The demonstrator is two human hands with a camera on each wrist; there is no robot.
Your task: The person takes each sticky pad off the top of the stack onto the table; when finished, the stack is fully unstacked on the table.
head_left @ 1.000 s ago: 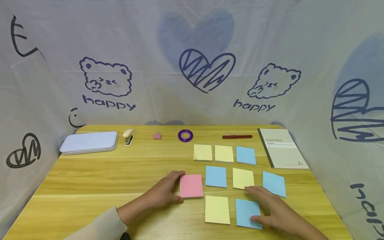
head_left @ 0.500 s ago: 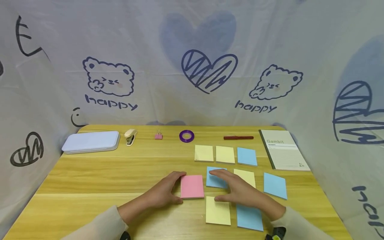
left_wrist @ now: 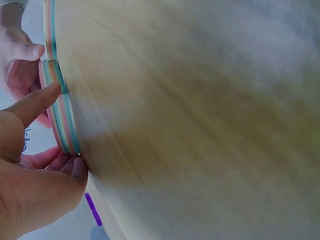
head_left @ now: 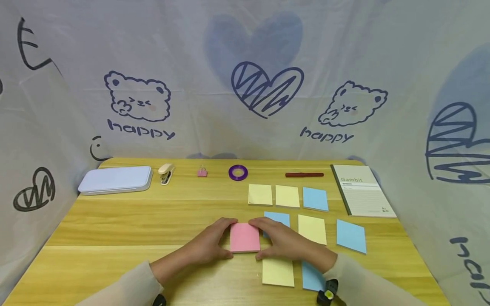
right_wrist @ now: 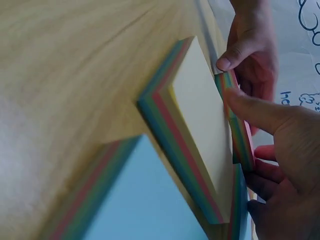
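Observation:
On the table lies a pink-topped sticky note pad (head_left: 245, 238), its layered coloured sides visible in the left wrist view. My left hand (head_left: 204, 243) holds it from the left, thumb at the near edge and fingers at the far corner. From the right, my right hand (head_left: 285, 241) grips the same pad in the same way. That hand reaches over a blue pad (head_left: 281, 218) and a yellow pad (head_left: 277, 274), covering parts of both. Another blue pad (head_left: 311, 278) is partly hidden under the right forearm.
Rightward lie a yellow pad (head_left: 311, 229) and a blue pad (head_left: 351, 236); several more form a row behind. Along the back are a white case (head_left: 116, 179), stapler (head_left: 166, 174), pink binder clip (head_left: 202, 172), purple tape roll (head_left: 238, 173), dark red pen (head_left: 304, 174) and notebook (head_left: 361, 191).
My right hand has moved left from above the right-hand blue pad, across the other pads, to the pink pad's right side. The left hand has stayed at the pad's left side.

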